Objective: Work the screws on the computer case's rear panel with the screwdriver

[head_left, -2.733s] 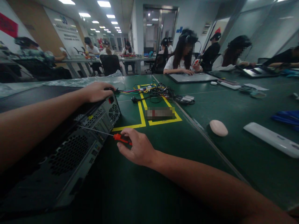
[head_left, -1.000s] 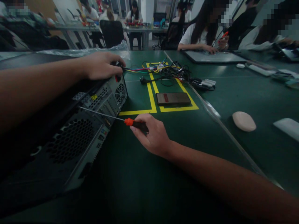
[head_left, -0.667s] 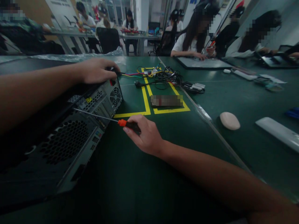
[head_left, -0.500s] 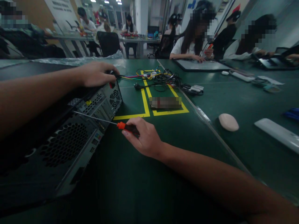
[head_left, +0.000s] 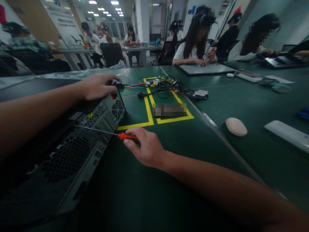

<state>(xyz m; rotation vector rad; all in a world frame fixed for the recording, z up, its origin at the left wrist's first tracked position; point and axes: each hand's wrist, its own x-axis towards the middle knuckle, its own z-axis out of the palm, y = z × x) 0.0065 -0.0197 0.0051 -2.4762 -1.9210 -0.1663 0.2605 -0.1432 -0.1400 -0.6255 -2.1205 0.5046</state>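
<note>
A desktop computer case (head_left: 94, 158) lies at the left, its rear panel with fan grille (head_left: 117, 109), slots and ports turned toward the right. My right hand (head_left: 147, 145) is closed round a screwdriver (head_left: 126, 136) with an orange-and-black handle. The long thin shaft points left, its tip against the upper part of the rear panel; what the tip meets is too dark to make out. On top of the case lies my left hand (head_left: 98, 86), thumb and fingers apart, reaching over the far rear corner. A bundle of coloured wires (head_left: 135, 85) runs out beside it.
Tangled black cables (head_left: 171, 85) and a blurred-out flat object (head_left: 169, 110) lie by yellow tape lines (head_left: 149, 111) on the green table (head_left: 202, 161). Rightward are a pale rounded object (head_left: 236, 126) and a long white object (head_left: 287, 133). Several people sit at work beyond.
The view has tilted up a little, so the case and hands sit slightly lower. The screwdriver tip stays at the same part of the panel; my right fingers have shifted slightly on the handle.
</note>
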